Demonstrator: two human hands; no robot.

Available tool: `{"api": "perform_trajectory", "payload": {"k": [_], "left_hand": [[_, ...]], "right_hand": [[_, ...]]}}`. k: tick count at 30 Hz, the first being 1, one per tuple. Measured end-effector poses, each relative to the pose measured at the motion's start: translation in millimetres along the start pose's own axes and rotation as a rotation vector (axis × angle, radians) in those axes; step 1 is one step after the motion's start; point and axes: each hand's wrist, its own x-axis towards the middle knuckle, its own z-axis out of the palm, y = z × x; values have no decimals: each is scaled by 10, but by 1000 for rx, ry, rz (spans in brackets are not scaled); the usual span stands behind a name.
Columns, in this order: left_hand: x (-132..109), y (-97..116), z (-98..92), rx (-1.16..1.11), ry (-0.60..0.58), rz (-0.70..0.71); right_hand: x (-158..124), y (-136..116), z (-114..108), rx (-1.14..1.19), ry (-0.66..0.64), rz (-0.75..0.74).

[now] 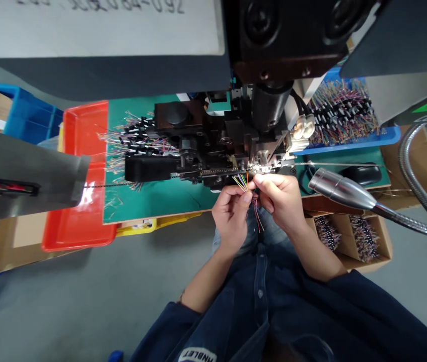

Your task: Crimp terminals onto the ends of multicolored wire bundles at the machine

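Close under the crimping machine (pixel 232 141), both of my hands meet at a small bundle of thin coloured wires (pixel 242 184). My left hand (pixel 232 216) pinches the bundle, with yellow, green and other wire ends fanning out above its fingertips and darker ends hanging below. Thumb and forefinger of my right hand (pixel 279 198) are pressed together at an orange wire (pixel 247 177), right by the lit crimping spot. The exact wire tip is hidden by the fingers and the glare. A terminal strip (pixel 108 186) runs into the machine from the left.
Many wire bundles lie on the green mat (pixel 153 201) and in a blue tray (pixel 352 143). Red trays (pixel 81 236) stand at left. A lamp head (pixel 341 188) on a flexible neck reaches in from the right, above a cardboard box (pixel 381 251) of bundles. A black mouse (pixel 362 174) lies behind it.
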Motion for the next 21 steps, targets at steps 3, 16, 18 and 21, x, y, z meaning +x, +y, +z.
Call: {"api": "perform_trajectory", "payload": {"k": [3,16,18,21], "left_hand": [[-1,-5,-7,3,0,-5],[-15,-12,-40,4,-68,-67],[-8,5,-23,2,-56,-65],[1,17,5,-17,-27,-38]], "right_hand": [[-1,-9,-10,-45,11,-17],[-45,-31,-20,-116,19,-63],[-47,2,-22,-99,35,-55],[-48,19,-13,-64,56,-50]]}}
